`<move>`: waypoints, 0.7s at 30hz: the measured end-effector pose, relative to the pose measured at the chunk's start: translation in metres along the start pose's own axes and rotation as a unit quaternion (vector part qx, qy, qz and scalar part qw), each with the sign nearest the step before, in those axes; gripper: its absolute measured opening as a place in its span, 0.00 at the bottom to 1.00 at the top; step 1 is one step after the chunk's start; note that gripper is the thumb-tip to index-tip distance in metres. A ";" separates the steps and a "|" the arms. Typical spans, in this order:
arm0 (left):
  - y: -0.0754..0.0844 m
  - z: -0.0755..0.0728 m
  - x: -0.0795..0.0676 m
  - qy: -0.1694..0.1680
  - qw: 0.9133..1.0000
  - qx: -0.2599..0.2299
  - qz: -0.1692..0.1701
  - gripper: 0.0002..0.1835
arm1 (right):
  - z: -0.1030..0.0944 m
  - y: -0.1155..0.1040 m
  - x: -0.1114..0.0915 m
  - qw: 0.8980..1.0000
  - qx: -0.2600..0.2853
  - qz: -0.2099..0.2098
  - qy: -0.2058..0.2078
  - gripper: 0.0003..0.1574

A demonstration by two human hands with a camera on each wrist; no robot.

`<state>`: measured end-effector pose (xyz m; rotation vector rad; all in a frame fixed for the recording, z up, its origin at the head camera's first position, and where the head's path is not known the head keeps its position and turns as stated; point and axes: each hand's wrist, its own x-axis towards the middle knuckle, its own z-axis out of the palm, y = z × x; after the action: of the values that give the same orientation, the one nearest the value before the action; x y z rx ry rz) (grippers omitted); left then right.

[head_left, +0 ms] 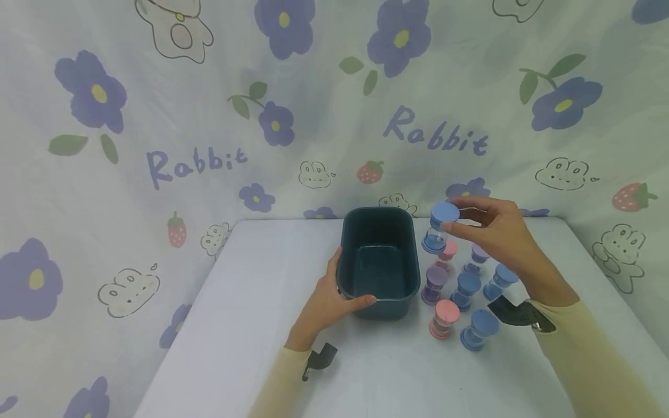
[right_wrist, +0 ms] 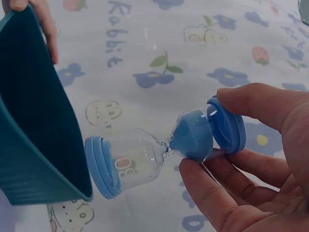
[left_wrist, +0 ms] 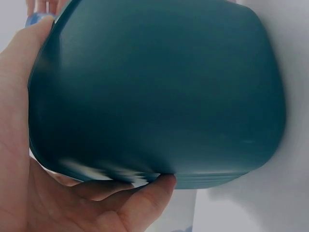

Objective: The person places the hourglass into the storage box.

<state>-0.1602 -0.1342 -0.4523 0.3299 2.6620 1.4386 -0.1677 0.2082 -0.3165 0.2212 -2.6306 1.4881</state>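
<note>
Pinching blue hourglass [head_left: 438, 226] in right hand [head_left: 499, 235] above table [head_left: 272, 278], just beside teal bin [head_left: 387, 309]; gripping bin at rim with left hand [head_left: 326, 299].

"What colour is the plastic bin [head_left: 383, 310]?"
"Dark teal. The sand timers [head_left: 468, 283] — blue, pink and purple."
"And the backdrop [head_left: 324, 128]?"
"Whitish — printed with purple flowers [head_left: 94, 90], green leaves [head_left: 68, 145], red strawberries [head_left: 370, 172], outlined rabbits [head_left: 315, 175]."

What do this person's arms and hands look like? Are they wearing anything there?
The left hand and right hand wear no gloves. The left sleeve and right sleeve are pale yellow. A small dark attachment shows near the left cuff, and a dark strap-like piece near the right.
</note>
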 end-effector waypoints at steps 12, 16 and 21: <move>0.002 -0.001 0.000 -0.003 1.000 0.004 0.000 0.70 | 0.035 -0.016 0.029 0.998 0.045 -0.015 -0.038 0.33; 0.002 -0.001 0.000 -0.003 1.000 0.006 0.000 0.70 | 0.044 -0.018 0.038 0.997 0.060 -0.015 -0.043 0.33; 0.003 -0.001 -0.001 -0.004 1.000 0.008 -0.007 0.70 | 0.056 -0.021 0.051 0.997 0.067 -0.019 -0.042 0.32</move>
<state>-0.1595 -0.1337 -0.4492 0.3174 2.6649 1.4104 -0.2151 0.1458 -0.3189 0.3507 -2.5760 1.6806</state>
